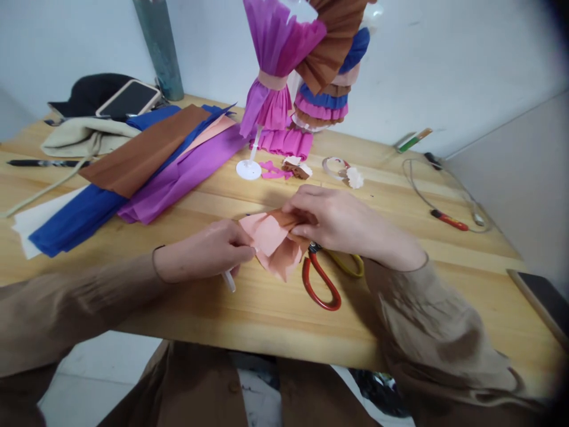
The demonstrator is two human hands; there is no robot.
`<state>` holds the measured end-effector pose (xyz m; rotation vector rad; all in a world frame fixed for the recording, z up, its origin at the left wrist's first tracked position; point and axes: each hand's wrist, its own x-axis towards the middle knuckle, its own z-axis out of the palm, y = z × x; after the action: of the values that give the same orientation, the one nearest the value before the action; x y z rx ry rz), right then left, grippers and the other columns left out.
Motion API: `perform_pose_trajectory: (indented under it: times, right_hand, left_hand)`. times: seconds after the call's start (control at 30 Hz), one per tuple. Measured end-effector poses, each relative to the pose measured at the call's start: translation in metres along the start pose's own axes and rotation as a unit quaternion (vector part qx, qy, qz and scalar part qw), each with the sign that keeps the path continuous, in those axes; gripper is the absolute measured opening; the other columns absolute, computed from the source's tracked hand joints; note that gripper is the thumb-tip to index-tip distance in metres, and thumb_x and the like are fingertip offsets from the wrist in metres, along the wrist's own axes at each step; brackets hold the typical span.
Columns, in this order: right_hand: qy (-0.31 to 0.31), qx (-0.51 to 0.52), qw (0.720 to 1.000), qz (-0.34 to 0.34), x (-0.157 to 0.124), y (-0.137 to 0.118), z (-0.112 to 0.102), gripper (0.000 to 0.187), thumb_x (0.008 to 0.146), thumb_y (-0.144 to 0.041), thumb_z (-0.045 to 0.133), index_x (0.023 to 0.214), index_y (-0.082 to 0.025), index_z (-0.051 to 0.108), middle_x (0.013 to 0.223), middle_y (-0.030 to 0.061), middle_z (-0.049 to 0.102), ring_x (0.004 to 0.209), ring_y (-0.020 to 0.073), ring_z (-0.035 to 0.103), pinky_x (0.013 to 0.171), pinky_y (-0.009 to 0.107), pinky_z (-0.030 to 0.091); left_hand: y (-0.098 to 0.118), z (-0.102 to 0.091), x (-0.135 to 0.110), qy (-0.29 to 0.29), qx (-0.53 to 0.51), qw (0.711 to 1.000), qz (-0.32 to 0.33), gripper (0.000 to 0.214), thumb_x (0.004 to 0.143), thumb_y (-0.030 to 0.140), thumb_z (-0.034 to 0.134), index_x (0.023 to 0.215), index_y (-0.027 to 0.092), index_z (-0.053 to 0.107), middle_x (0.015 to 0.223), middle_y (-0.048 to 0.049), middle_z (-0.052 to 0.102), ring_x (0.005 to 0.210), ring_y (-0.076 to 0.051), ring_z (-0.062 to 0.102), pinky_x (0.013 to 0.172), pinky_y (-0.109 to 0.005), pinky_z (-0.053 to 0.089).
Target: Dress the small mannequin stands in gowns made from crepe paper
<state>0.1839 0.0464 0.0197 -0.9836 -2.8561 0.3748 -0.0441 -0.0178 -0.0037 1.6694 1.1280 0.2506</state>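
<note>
A pink crepe-paper flower [268, 236] is held over the near part of the table. My left hand [213, 252] is closed in a pinch at its left side, and a short white stick [229, 281] sticks out below those fingers. On the upper right of the flower, my right hand [340, 219] pinches a brown piece of crepe paper [288, 220] that lies against the pink petals. Scissors [320, 283] with one red and one yellow handle lie just under my right hand, their blades hidden.
Folded crepe-paper sheets [146, 149] lie left. Behind stands a purple paper dress on a white stand [249, 169], beside ruffled paper tiers [322, 104]. Paper scraps [297, 168], a tape roll [335, 168], a red-handled corded tool [448, 220] and a phone [544, 299] lie around.
</note>
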Motion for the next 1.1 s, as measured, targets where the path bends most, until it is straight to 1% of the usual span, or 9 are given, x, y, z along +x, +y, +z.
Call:
perform_pose_trajectory:
  times: [0.1, 0.2, 0.33, 0.47, 0.67, 0.77, 0.87, 1.0, 1.1]
  right_hand:
    - [0.008, 0.008, 1.0, -0.015, 0.003, 0.0, 0.003, 0.014, 0.082, -0.013, 0.053, 0.081, -0.017, 0.066, 0.08, 0.0056, 0.064, 0.072, 0.0166, 0.056, 0.067, 0.029, 0.039]
    - [0.037, 0.044, 0.998, -0.008, 0.004, 0.003, 0.002, 0.016, 0.082, -0.012, 0.052, 0.076, -0.017, 0.066, 0.074, 0.0038, 0.064, 0.068, 0.0145, 0.056, 0.065, 0.027, 0.039]
    - [0.047, 0.121, 0.991, 0.044, 0.004, 0.007, 0.002, 0.015, 0.081, -0.018, 0.054, 0.072, -0.018, 0.066, 0.068, 0.0017, 0.065, 0.062, 0.0131, 0.055, 0.059, 0.027, 0.039]
    - [0.054, 0.193, 0.976, 0.084, 0.005, 0.008, 0.002, 0.015, 0.079, -0.024, 0.056, 0.067, -0.019, 0.064, 0.062, 0.0002, 0.062, 0.056, 0.0124, 0.053, 0.054, 0.026, 0.038]
    - [0.095, 0.258, 0.954, 0.121, 0.007, 0.008, 0.003, 0.017, 0.076, -0.03, 0.061, 0.062, -0.02, 0.064, 0.06, 0.0005, 0.06, 0.055, 0.0131, 0.051, 0.052, 0.027, 0.038]
    - [0.096, 0.269, 0.95, 0.123, 0.008, 0.008, 0.003, 0.018, 0.075, -0.03, 0.061, 0.06, -0.02, 0.063, 0.059, 0.0003, 0.059, 0.055, 0.013, 0.051, 0.052, 0.027, 0.038]
    - [0.09, 0.268, 0.95, 0.131, 0.007, 0.008, 0.002, 0.016, 0.074, -0.028, 0.062, 0.061, -0.02, 0.065, 0.059, -0.0002, 0.06, 0.053, 0.0122, 0.05, 0.052, 0.027, 0.038]
    - [0.094, 0.294, 0.939, 0.153, 0.006, 0.009, 0.001, 0.012, 0.072, -0.027, 0.064, 0.065, -0.019, 0.067, 0.06, -0.0003, 0.062, 0.052, 0.0114, 0.051, 0.05, 0.025, 0.038]
    - [0.096, 0.315, 0.929, 0.167, 0.005, 0.01, 0.002, 0.009, 0.07, -0.026, 0.065, 0.068, -0.018, 0.069, 0.062, 0.0, 0.064, 0.053, 0.0116, 0.052, 0.05, 0.025, 0.04]
  left_hand:
    - [0.0, 0.0, -0.001, 0.018, 0.046, 0.999, 0.001, 0.037, 0.082, 0.029, 0.048, 0.048, 0.015, 0.048, 0.047, 0.0025, 0.046, 0.048, -0.008, 0.042, 0.049, -0.022, 0.029]
    - [0.002, 0.001, -0.003, 0.064, 0.151, 0.987, -0.004, 0.04, 0.086, 0.034, 0.047, 0.052, 0.015, 0.049, 0.05, 0.0018, 0.046, 0.051, -0.009, 0.042, 0.051, -0.024, 0.025]
    - [0.005, 0.004, -0.009, 0.151, 0.316, 0.937, -0.01, 0.04, 0.09, 0.042, 0.046, 0.062, 0.016, 0.058, 0.062, -0.0032, 0.057, 0.064, -0.016, 0.052, 0.057, -0.027, 0.029]
    - [0.013, 0.006, -0.011, 0.232, 0.417, 0.878, 0.047, 0.022, 0.089, 0.033, 0.053, 0.078, 0.016, 0.06, 0.08, -0.0062, 0.063, 0.082, -0.022, 0.056, 0.064, -0.029, 0.035]
    - [0.027, 0.005, 0.007, 0.202, 0.46, 0.852, 0.145, 0.013, 0.09, 0.027, 0.054, 0.092, 0.015, 0.059, 0.087, -0.0065, 0.06, 0.084, -0.021, 0.054, 0.066, -0.03, 0.04]
    - [0.028, 0.005, 0.023, 0.177, 0.479, 0.84, 0.186, 0.016, 0.092, 0.025, 0.05, 0.087, 0.014, 0.061, 0.082, -0.0073, 0.059, 0.083, -0.021, 0.054, 0.068, -0.031, 0.041]
    - [0.025, 0.007, 0.036, 0.165, 0.481, 0.832, 0.223, 0.029, 0.096, 0.031, 0.046, 0.079, 0.014, 0.062, 0.075, -0.0063, 0.059, 0.076, -0.019, 0.054, 0.067, -0.031, 0.04]
    - [0.018, 0.006, 0.042, 0.181, 0.465, 0.831, 0.248, 0.032, 0.097, 0.031, 0.045, 0.077, 0.014, 0.063, 0.073, -0.0051, 0.059, 0.072, -0.017, 0.053, 0.061, -0.028, 0.037]
    - [0.012, 0.004, 0.042, 0.151, 0.449, 0.843, 0.255, 0.026, 0.096, 0.028, 0.047, 0.082, 0.014, 0.065, 0.076, -0.0048, 0.061, 0.072, -0.016, 0.053, 0.062, -0.027, 0.036]
